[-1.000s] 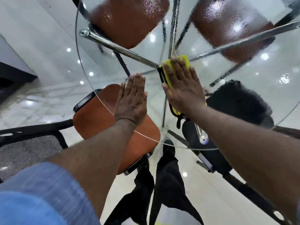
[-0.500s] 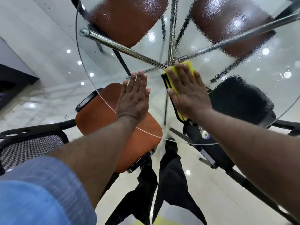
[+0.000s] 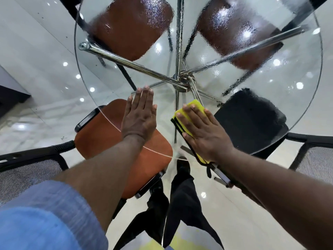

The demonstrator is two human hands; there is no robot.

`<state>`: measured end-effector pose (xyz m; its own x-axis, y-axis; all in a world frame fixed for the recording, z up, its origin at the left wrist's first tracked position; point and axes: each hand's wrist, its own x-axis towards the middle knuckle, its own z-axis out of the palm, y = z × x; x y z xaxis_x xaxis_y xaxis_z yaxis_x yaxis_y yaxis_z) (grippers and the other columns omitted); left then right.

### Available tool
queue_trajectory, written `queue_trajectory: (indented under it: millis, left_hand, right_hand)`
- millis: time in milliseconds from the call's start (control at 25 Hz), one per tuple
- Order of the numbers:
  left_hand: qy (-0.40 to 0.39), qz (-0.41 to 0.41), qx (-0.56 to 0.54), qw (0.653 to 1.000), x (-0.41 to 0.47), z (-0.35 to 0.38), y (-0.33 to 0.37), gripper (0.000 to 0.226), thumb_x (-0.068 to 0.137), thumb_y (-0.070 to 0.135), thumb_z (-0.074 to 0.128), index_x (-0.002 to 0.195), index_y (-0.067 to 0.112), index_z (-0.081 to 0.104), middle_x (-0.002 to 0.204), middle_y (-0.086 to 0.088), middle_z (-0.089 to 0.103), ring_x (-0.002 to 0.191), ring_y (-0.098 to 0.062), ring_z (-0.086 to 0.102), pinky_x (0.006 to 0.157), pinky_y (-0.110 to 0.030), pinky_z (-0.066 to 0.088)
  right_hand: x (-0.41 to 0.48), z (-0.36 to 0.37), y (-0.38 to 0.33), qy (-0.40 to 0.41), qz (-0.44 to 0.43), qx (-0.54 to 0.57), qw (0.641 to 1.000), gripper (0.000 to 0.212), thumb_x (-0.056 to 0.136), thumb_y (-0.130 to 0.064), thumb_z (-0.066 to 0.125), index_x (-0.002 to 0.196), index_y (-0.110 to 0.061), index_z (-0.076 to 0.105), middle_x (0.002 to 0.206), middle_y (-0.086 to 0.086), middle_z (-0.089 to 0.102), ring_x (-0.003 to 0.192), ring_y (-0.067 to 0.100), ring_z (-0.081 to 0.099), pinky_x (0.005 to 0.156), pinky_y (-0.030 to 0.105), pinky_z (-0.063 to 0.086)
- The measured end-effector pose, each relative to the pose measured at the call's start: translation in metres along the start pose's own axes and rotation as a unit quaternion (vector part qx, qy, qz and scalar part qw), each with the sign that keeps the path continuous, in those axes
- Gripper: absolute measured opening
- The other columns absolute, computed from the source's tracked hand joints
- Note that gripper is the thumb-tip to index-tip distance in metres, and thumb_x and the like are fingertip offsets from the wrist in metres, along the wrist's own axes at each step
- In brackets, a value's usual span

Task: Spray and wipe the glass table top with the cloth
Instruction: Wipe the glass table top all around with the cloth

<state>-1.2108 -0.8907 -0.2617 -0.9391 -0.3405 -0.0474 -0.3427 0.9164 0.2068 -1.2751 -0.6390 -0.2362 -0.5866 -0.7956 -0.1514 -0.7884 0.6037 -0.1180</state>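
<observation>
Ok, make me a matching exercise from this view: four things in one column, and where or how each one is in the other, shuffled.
1. left hand
2. cloth
3. glass table top
4. orange chair seat

A. pressed under the right hand
B. flat on bare glass, fingers straight
C. partly below the glass, at its near edge
D. beaded with spray on its far half

Pairs: 1-B, 2-A, 3-D, 4-C

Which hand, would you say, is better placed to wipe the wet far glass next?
The right hand: it presses the yellow cloth flat on the glass table top; the left hand rests bare.
</observation>
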Motion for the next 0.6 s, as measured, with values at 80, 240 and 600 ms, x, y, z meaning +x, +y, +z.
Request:
queue_trajectory:
  millis: [80,240,600]
  left_hand:
    - [0.010,0.005,0.003,1.000,0.001,0.002,-0.002,0.057,0.112,0.036,0.022,0.166,0.017,0.016,0.175,0.000,0.010,0.162,-0.019,0.004,0.131,-0.040,-0.001]
    - [0.032,0.005,0.008,0.999,0.002,0.006,-0.003,0.057,0.112,0.034,0.027,0.166,0.017,0.021,0.174,-0.001,0.017,0.161,-0.019,0.009,0.130,-0.037,0.000]
    - [0.036,0.003,-0.004,0.999,-0.001,0.006,-0.002,0.057,0.113,0.033,0.033,0.165,0.016,0.021,0.174,-0.002,0.015,0.161,-0.020,0.009,0.131,-0.043,0.006]
  right_hand:
    - [0.032,-0.005,0.005,0.020,0.019,0.004,1.000,0.065,0.112,-0.050,0.028,0.173,-0.031,0.012,0.181,-0.003,0.005,0.168,0.020,0.003,0.135,0.050,0.013]
    - [0.133,-0.022,0.011,0.048,-0.022,-0.002,0.999,0.065,0.111,-0.052,0.024,0.172,-0.030,0.018,0.180,-0.001,0.014,0.167,0.022,0.012,0.134,0.049,0.015]
    - [0.044,-0.019,0.034,0.000,0.140,0.040,0.989,0.070,0.109,-0.055,0.025,0.172,-0.034,0.003,0.181,-0.005,-0.003,0.168,0.019,-0.005,0.135,0.051,0.008]
